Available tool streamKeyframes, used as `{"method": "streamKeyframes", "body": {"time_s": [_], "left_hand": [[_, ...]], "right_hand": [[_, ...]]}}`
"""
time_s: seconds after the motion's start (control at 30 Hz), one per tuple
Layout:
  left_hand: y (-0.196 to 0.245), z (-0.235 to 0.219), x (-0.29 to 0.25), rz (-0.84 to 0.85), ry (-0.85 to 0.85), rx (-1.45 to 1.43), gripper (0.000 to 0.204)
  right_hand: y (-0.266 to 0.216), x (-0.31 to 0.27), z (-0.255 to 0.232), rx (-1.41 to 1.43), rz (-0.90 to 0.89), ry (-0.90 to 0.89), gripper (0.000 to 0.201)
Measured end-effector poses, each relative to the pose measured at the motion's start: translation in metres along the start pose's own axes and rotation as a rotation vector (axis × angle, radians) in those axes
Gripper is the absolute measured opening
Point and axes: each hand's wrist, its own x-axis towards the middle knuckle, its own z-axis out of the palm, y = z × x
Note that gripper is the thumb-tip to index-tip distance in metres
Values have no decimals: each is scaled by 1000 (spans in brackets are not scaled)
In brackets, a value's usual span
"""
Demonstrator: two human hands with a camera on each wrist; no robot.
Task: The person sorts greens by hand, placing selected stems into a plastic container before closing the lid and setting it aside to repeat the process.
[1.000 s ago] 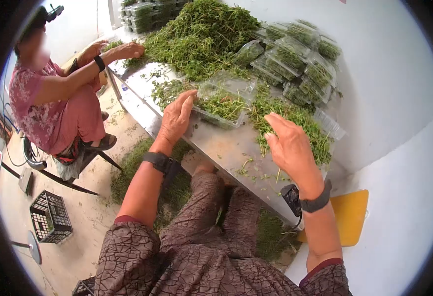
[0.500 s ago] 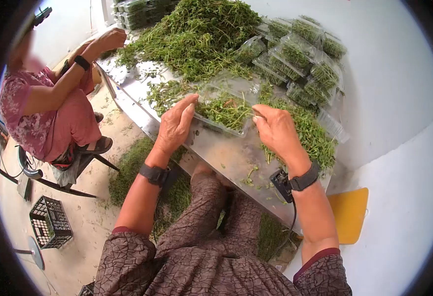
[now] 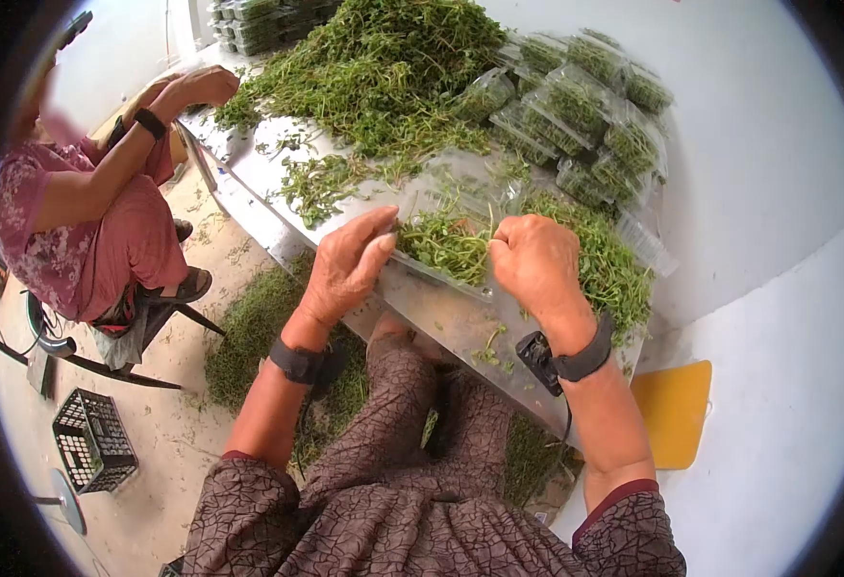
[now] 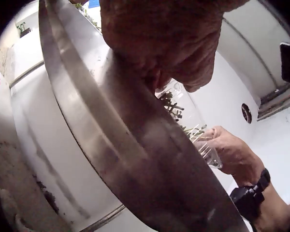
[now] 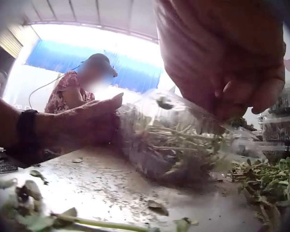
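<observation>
A clear plastic clamshell container (image 3: 441,275) with leafy green stems (image 3: 443,238) inside lies near the table's front edge, its lid (image 3: 475,183) folded back. At its left end, my left hand (image 3: 345,267) holds the side, fingers behind and thumb in front. My right hand (image 3: 539,264) is at the other end, its curled fingers pinching stem ends beside the container's corner. From the left wrist, stems point at that right hand (image 4: 234,150). In the right wrist view, the container (image 5: 169,140) stands between both hands, and the right fingertips are partly hidden.
A big heap of greens (image 3: 384,82) covers the table's back, with filled clamshells (image 3: 581,106) piled at its right. Loose greens (image 3: 614,274) lie beyond my right hand. Another person (image 3: 86,212) sits at the left. A black crate (image 3: 95,438) stands on the floor.
My right hand came left from over the loose greens to the container's right end, and its fingers curled. My left hand and the container shifted slightly towards me.
</observation>
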Motion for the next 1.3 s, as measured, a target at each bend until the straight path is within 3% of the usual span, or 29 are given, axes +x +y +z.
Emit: {"method": "streamKeyframes", "body": {"time_s": [0.27, 0.33, 0.37, 0.43, 0.6, 0.67, 0.73, 0.83, 1.03, 1.07, 1.13, 1.17, 1.3], "left_hand": [[3, 8, -14, 73, -20, 30, 43], [6, 6, -15, 85, -44, 28, 44], [7, 5, -16, 98, -70, 24, 44], [8, 4, -17, 119, -63, 89, 44], [23, 3, -20, 255, 1, 278, 45], [31, 3, -19, 410, -32, 431, 46], [45, 7, -15, 424, -86, 399, 49], [53, 20, -7, 472, -321, 488, 59], [64, 32, 8, 456, -453, 483, 59], [65, 30, 11, 429, -514, 511, 56], [68, 29, 13, 420, -533, 505, 53], [69, 28, 13, 409, -551, 501, 50], [70, 28, 15, 385, -585, 497, 44]], "right_hand": [[-13, -8, 2, -83, -90, -24, 20], [-20, -10, -9, -179, -85, -180, 22], [-17, -13, -9, -175, -84, -179, 22], [-10, -19, -11, -111, -323, 117, 22], [-15, -29, -26, 78, -297, -9, 15], [-16, -31, -27, 78, -297, -17, 13], [-15, -31, -27, 99, -331, 32, 12], [-6, -36, -12, 118, -359, -29, 12], [7, -36, -20, 253, -391, -57, 13], [9, -33, -25, 250, -390, -57, 13], [14, -26, -35, 369, -186, -77, 13], [18, -24, -34, 370, -200, 19, 14], [26, -20, -23, 344, -109, 57, 14]]}}
